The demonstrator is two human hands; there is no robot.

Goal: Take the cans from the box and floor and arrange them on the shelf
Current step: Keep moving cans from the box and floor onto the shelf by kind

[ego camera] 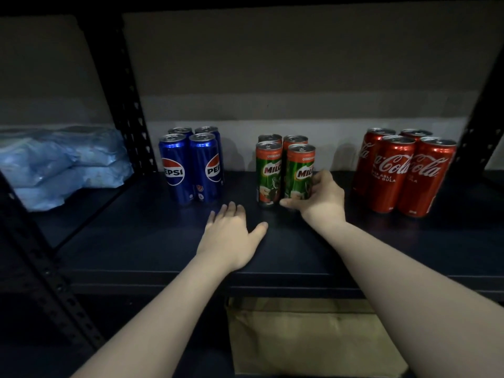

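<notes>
On the dark shelf (136, 241) stand three groups of cans: several blue Pepsi cans (191, 165) at the left, several green Milo cans (283, 170) in the middle and several red Coca-Cola cans (403, 170) at the right. My right hand (319, 197) grips the front right Milo can (300, 173) low on its side, and the can stands upright on the shelf. Flat on the shelf board, with straight fingers, lies my left hand (231, 236), in front of the gap between the Pepsi and Milo groups.
Black perforated shelf posts (128, 105) rise at the left and right. Blue plastic-wrapped packs (60, 165) fill the neighbouring bay at the left. Below the shelf edge sits a brown cardboard box (308, 336). A grey wall lies behind the cans.
</notes>
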